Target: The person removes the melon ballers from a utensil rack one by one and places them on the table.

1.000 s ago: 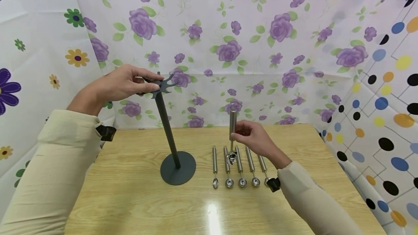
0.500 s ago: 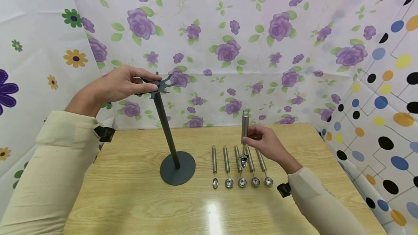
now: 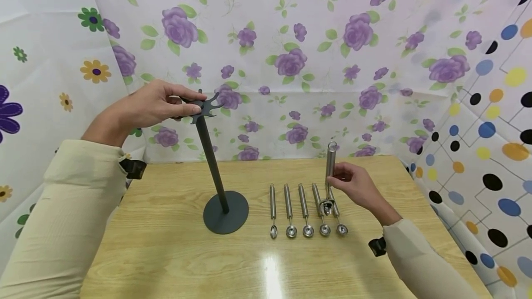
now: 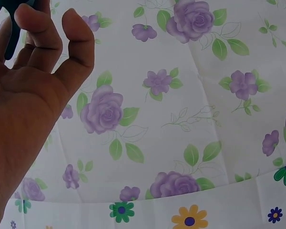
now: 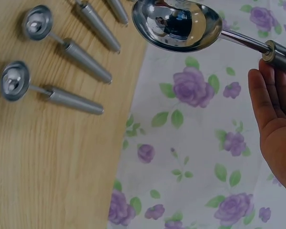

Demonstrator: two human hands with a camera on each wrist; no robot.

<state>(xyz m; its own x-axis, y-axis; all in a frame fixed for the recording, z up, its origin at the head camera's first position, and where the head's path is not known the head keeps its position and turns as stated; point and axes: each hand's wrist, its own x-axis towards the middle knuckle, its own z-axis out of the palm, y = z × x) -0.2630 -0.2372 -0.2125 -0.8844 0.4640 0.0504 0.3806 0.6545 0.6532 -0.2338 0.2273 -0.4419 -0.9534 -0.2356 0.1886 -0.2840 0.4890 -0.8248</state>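
Observation:
My left hand [image 3: 151,105] pinches the hooked top [image 3: 208,106] of a dark grey utensil stand [image 3: 211,160]; its round base [image 3: 226,225] rests on the table. In the left wrist view the fingers [image 4: 43,43] curl by the dark hook edge at the upper left corner. My right hand [image 3: 355,186] holds a steel scoop [image 3: 330,163] upright by its handle, ring end up and bowl down. Its shiny oval bowl [image 5: 181,28] shows large in the right wrist view. In the head view the scoop overlaps the two rightmost scoops of a row lying on the table.
Several steel scoops lie side by side, handles away from me; the leftmost scoop [image 3: 273,211] has a narrow oval bowl, while others, such as this round scoop [image 3: 308,230], are round. Floral cloth [image 3: 266,50] hangs behind the wooden table [image 3: 187,262], with patterned cloths at both sides.
My right hand has carried the upright scoop to the right, from over the second scoop of the row to over its right end. The left hand keeps its grip on the stand's top.

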